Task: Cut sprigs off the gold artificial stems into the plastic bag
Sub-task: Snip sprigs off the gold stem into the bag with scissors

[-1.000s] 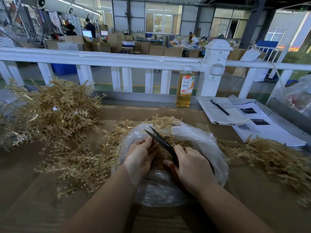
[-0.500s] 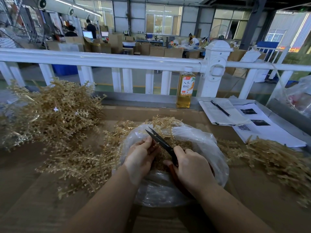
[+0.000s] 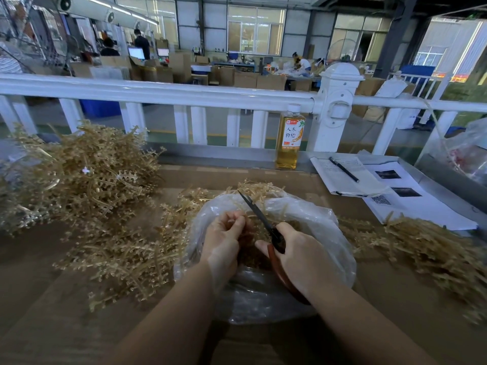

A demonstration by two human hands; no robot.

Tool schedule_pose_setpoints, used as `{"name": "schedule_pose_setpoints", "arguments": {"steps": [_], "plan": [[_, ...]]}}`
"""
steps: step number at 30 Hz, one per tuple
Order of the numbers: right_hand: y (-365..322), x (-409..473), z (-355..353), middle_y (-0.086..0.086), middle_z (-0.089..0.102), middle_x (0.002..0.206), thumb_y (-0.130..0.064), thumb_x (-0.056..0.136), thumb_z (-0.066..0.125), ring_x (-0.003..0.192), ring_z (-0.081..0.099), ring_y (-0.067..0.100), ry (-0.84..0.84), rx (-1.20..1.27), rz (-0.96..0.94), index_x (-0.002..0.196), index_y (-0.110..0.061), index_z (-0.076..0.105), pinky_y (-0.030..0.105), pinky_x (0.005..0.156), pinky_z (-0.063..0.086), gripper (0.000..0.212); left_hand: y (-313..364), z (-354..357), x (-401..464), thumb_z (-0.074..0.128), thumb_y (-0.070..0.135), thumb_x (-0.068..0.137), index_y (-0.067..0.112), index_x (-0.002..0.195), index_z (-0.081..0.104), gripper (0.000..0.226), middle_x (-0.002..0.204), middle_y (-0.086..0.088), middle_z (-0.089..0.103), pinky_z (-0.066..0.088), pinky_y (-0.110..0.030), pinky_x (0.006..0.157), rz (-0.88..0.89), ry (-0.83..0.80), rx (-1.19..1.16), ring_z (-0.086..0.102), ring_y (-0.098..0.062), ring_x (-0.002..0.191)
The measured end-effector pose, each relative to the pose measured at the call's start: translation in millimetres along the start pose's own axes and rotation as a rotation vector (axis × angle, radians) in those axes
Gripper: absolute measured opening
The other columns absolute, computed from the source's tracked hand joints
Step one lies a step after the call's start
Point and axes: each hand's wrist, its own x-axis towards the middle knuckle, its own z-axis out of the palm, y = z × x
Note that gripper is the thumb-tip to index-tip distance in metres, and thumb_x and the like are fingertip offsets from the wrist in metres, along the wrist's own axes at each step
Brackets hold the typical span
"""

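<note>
A clear plastic bag (image 3: 326, 233) lies open on the brown table in front of me, with cut gold sprigs (image 3: 257, 255) inside. My left hand (image 3: 224, 238) is over the bag and pinches a small gold stem between thumb and fingers. My right hand (image 3: 300, 256) grips scissors (image 3: 257, 210) with dark blades and red-brown handles; the blades are closed and point up and left, just right of the pinched stem. Gold artificial stems are heaped at the left (image 3: 79, 180), spread beside the bag (image 3: 126, 256), and piled at the right (image 3: 432, 248).
A bottle of amber drink (image 3: 288, 138) stands by the white railing (image 3: 158, 93) behind the table. A notebook with a pen (image 3: 342, 169) and printed sheets (image 3: 411, 206) lie at the back right. Another plastic bag (image 3: 466, 151) sits at the far right.
The scissor blades, parted before, have closed beside my left fingers. Both hands have stayed over the bag.
</note>
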Motion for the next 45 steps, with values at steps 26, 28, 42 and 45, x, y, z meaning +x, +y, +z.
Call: {"name": "schedule_pose_setpoints", "arguments": {"steps": [26, 28, 42, 45], "plan": [[2, -3, 5, -0.006, 0.059, 0.096, -0.064, 0.087, 0.048, 0.092, 0.057, 0.014, -0.098, -0.019, -0.012, 0.105, -0.032, 0.048, 0.029, 0.079, 0.047, 0.037, 9, -2, 7, 0.052, 0.003, 0.093, 0.010, 0.079, 0.061, 0.018, 0.072, -0.003, 0.067, 0.056, -0.026, 0.061, -0.162, 0.093, -0.189, 0.063, -0.015, 0.069], [3, -2, 7, -0.005, 0.059, 0.097, -0.065, 0.086, 0.047, 0.093, 0.056, 0.016, -0.100, -0.025, -0.011, 0.105, -0.033, 0.047, 0.031, 0.080, 0.047, 0.037, 9, -1, 7, 0.050, 0.002, 0.093, 0.009, 0.082, 0.060, 0.017, 0.080, -0.006, 0.064, 0.051, -0.031, 0.073, -0.163, 0.092, -0.198, 0.060, -0.018, 0.076], [1, 1, 9, -0.006, 0.060, 0.093, -0.062, 0.090, 0.045, 0.088, 0.058, 0.013, -0.080, 0.010, -0.058, 0.103, -0.029, 0.048, 0.027, 0.077, 0.048, 0.037, 11, -4, 6, 0.049, 0.000, 0.093, 0.003, 0.092, 0.063, 0.014, 0.090, -0.012, 0.065, 0.051, -0.033, 0.080, -0.214, -0.006, -0.164, 0.062, -0.022, 0.081], [1, 2, 10, -0.007, 0.058, 0.089, -0.062, 0.090, 0.044, 0.082, 0.056, 0.012, -0.076, -0.010, -0.066, 0.101, -0.028, 0.047, 0.023, 0.072, 0.043, 0.036, 11, -6, 7, 0.050, 0.001, 0.093, 0.003, 0.094, 0.063, 0.013, 0.089, -0.012, 0.066, 0.055, -0.031, 0.074, -0.225, -0.012, -0.164, 0.064, -0.021, 0.079]]}}
